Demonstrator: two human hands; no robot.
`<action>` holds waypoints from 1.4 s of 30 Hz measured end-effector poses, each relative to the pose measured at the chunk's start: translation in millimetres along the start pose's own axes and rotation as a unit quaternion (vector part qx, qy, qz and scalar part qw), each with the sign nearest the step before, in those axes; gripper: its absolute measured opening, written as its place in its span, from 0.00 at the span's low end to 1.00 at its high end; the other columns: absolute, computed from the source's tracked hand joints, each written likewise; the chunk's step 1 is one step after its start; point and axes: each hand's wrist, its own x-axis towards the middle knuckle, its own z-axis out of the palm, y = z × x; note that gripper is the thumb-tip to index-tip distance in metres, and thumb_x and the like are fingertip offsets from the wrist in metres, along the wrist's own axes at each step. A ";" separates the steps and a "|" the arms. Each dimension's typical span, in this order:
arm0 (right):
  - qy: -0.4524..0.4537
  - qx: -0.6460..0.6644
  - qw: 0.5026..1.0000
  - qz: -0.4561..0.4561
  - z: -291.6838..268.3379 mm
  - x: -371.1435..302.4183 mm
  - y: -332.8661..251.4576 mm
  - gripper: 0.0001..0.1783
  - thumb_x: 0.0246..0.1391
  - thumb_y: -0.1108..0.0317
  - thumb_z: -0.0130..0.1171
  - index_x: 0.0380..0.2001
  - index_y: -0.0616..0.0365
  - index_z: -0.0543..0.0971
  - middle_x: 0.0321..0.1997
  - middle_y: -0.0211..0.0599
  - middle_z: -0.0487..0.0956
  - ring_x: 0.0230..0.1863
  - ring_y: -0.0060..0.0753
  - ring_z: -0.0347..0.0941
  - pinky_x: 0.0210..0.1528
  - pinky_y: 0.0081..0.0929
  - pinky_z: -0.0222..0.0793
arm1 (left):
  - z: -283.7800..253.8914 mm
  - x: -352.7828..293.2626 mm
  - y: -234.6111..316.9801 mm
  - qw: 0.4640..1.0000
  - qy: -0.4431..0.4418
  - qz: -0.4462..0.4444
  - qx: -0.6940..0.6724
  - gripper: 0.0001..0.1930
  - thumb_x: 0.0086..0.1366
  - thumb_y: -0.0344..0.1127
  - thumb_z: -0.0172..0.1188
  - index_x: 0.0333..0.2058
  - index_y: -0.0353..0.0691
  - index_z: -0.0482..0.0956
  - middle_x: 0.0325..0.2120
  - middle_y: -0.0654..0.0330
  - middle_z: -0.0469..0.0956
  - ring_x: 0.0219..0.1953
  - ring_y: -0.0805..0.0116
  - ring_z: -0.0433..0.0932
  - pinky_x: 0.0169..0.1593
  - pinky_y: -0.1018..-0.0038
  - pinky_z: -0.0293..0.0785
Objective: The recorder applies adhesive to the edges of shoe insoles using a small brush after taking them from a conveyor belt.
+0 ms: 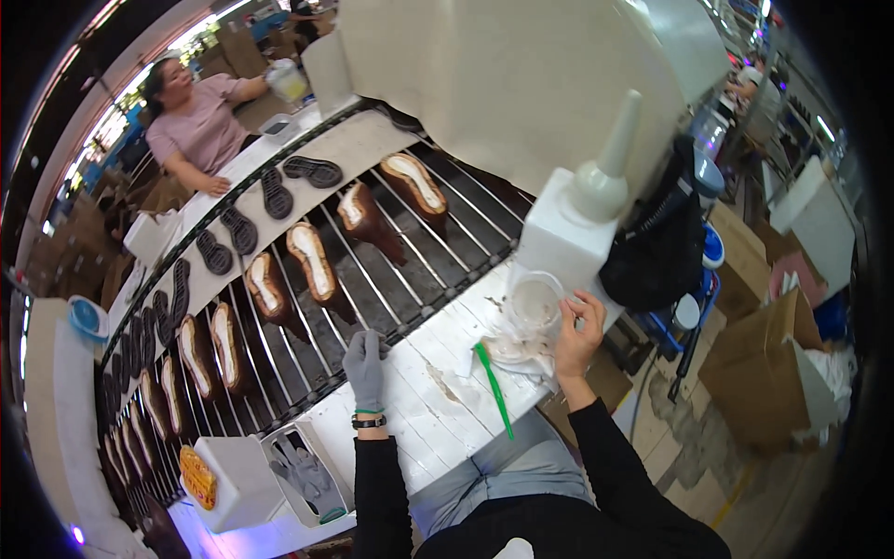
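Note:
My left hand (365, 363), in a grey glove, is at the conveyor's near edge with its fingers curled together; whether anything is inside them is hidden. My bare right hand (581, 334) has thumb and finger at the rim of a clear plastic cup (534, 303). The cup is beside a large white bottle (564, 231) with a long pale nozzle. A crumpled, stained cloth (518, 354) lies below the cup. Next to it a green-handled tool (493, 387), its kind unclear, rests on the white table (433, 419).
Brown shoe uppers (315, 264) with whitish undersides lie on the barred conveyor (372, 289). Dark soles (277, 193) line the shelf beyond, where a person in pink (200, 116) stands. A box of grey gloves (303, 475) is at left, a black bag (656, 242) at right.

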 end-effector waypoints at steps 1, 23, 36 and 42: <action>0.021 -0.037 0.999 -0.021 1.7 0.1 -0.7 0.05 0.47 0.77 0.64 0.26 0.62 0.76 0.41 0.39 0.77 0.46 0.42 0.69 0.50 0.33 0.65 | -1.0 -0.6 2.3 1.000 0.002 -0.010 0.001 0.13 0.69 0.37 0.51 0.29 0.34 0.76 0.20 0.65 0.74 0.23 0.80 0.71 0.29 0.81 0.66; -0.085 -0.134 0.976 -0.149 1.1 13.6 -1.8 0.07 0.46 0.76 0.59 0.30 0.58 0.72 0.41 0.40 0.72 0.46 0.46 0.66 0.51 0.41 0.58 | -5.6 10.8 -3.1 1.000 -0.005 0.002 -0.005 0.13 0.70 0.37 0.51 0.29 0.35 0.76 0.20 0.66 0.72 0.23 0.81 0.70 0.28 0.81 0.64; -0.093 -0.125 0.975 -0.158 -8.7 9.5 5.7 0.08 0.45 0.76 0.60 0.29 0.56 0.73 0.41 0.37 0.72 0.47 0.44 0.65 0.50 0.39 0.56 | -0.3 3.0 -5.1 1.000 -0.023 0.009 0.002 0.14 0.70 0.39 0.50 0.31 0.35 0.76 0.21 0.67 0.73 0.24 0.81 0.70 0.30 0.83 0.65; -0.095 -0.162 0.964 -0.187 -3.0 10.8 -5.2 0.07 0.43 0.77 0.62 0.28 0.57 0.75 0.43 0.36 0.72 0.50 0.43 0.65 0.52 0.40 0.56 | -2.2 4.2 -3.3 0.999 -0.024 0.017 0.012 0.15 0.71 0.41 0.50 0.31 0.36 0.76 0.20 0.67 0.73 0.24 0.82 0.69 0.30 0.84 0.65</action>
